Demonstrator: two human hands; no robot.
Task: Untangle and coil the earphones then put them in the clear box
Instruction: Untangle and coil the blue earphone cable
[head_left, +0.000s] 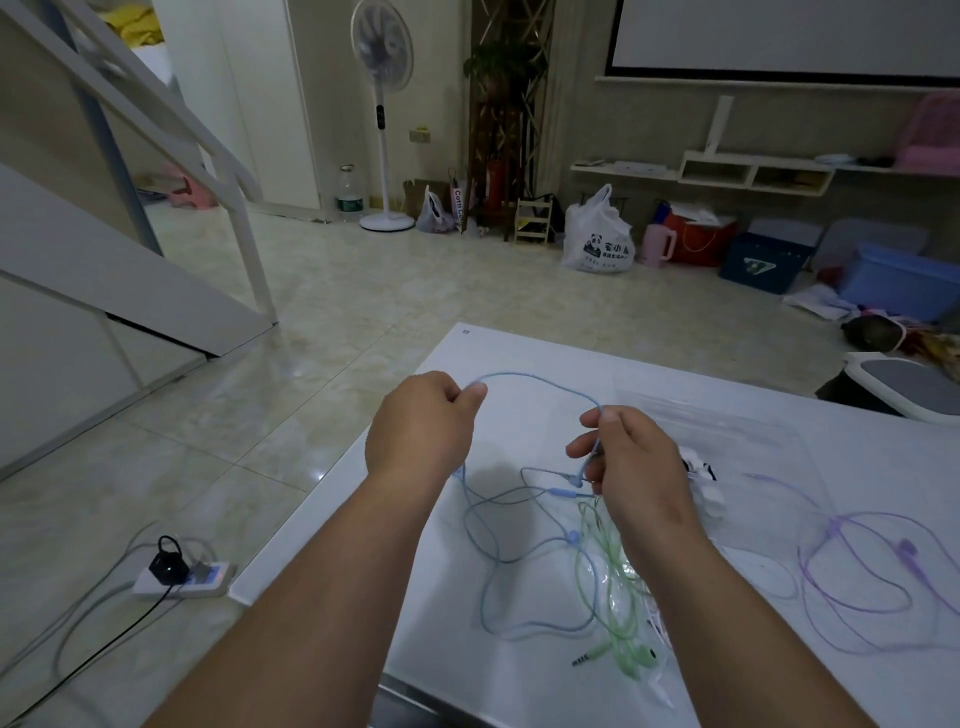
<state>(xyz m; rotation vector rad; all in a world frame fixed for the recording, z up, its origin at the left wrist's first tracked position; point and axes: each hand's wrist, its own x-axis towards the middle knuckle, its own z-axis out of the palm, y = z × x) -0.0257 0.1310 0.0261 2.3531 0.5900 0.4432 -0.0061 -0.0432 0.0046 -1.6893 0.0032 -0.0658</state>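
Earphones (563, 492) lie tangled on white table (519, 356), tiled floor (363, 291) beyond.

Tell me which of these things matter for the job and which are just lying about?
Job: blue earphones, held by left hand and right hand; green earphones; purple earphones; clear box.
Lying about: power strip; fan; white bag; blue crate.

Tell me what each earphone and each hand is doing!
Blue earphones: one stretch lifted between both hands, the rest looped loose on the table.
Green earphones: loose, uncoiled, on the table.
Purple earphones: loose, uncoiled, untouched.
Left hand: pinches the blue earphones.
Right hand: pinches the blue earphones.
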